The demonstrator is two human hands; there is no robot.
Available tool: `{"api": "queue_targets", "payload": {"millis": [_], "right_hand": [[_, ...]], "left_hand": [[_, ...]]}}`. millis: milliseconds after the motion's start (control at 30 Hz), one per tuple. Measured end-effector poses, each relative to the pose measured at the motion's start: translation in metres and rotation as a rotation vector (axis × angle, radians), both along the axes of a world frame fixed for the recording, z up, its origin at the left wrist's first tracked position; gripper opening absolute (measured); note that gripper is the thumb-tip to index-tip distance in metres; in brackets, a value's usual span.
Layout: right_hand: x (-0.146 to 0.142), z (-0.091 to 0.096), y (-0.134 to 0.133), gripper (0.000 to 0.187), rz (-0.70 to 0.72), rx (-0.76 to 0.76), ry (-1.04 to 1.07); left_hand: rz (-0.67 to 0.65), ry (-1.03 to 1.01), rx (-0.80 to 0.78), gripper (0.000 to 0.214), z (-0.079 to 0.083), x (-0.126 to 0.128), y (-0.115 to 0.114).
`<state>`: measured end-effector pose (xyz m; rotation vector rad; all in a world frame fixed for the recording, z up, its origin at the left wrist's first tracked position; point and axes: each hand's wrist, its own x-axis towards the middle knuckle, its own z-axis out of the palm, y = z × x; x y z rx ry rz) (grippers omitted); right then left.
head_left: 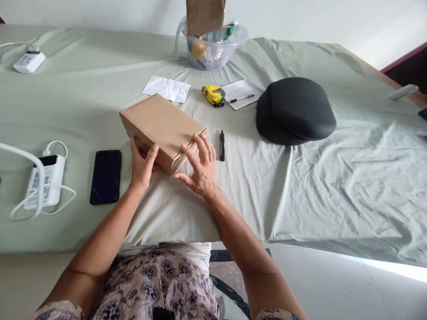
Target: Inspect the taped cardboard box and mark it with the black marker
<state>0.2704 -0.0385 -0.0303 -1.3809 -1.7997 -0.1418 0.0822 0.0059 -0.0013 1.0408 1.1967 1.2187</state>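
A brown cardboard box (pixel 163 126) sits at a slant in front of me, its near side slightly raised. My left hand (pixel 143 164) grips the box's near left side, thumb on the side face and fingers reaching underneath. At the right end, my right hand (pixel 200 166) rests its spread fingers on the box's edge and flap, with the thumb held apart below. Just right of that hand lies a black marker (pixel 222 146). Behind the box is a crumpled white paper (pixel 168 89).
A phone (pixel 105 177) and a white power bank (pixel 46 182) with cables lie left. Further back are a yellow tape measure (pixel 212 94), a pen on paper (pixel 242 96) and a clear basket (pixel 213 55) holding items. A black cap (pixel 296 111) sits right on the green cloth.
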Motion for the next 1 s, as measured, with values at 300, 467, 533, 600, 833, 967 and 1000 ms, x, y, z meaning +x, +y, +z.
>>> {"api": "queue_targets", "payload": {"millis": [300, 467, 533, 600, 833, 967, 1000], "right_hand": [[-0.015, -0.005, -0.010, 0.069, -0.087, 0.138, -0.033], [-0.017, -0.007, -0.011, 0.060, -0.076, 0.207, 0.071], [-0.014, -0.006, -0.009, 0.057, -0.029, 0.168, 0.103], [-0.009, -0.006, -0.008, 0.059, -0.018, 0.145, 0.099], [0.019, -0.004, -0.002, 0.072, -0.137, 0.237, 0.087], [0.033, -0.004, 0.002, 0.072, -0.192, 0.159, 0.234], [0.035, -0.004, 0.003, 0.069, -0.177, 0.126, 0.310]], "left_hand": [[-0.102, -0.030, 0.150, 0.109, -0.003, 0.004, -0.008], [-0.139, 0.035, 0.220, 0.114, -0.002, 0.013, -0.012], [-0.138, 0.028, 0.208, 0.114, -0.001, 0.014, -0.012], [-0.149, 0.024, 0.199, 0.114, -0.001, 0.013, -0.010], [-0.262, 0.028, 0.181, 0.107, -0.006, 0.002, -0.003], [-0.265, -0.046, 0.166, 0.102, -0.008, 0.000, 0.000], [-0.263, -0.078, 0.156, 0.100, -0.008, -0.001, 0.001]]}}
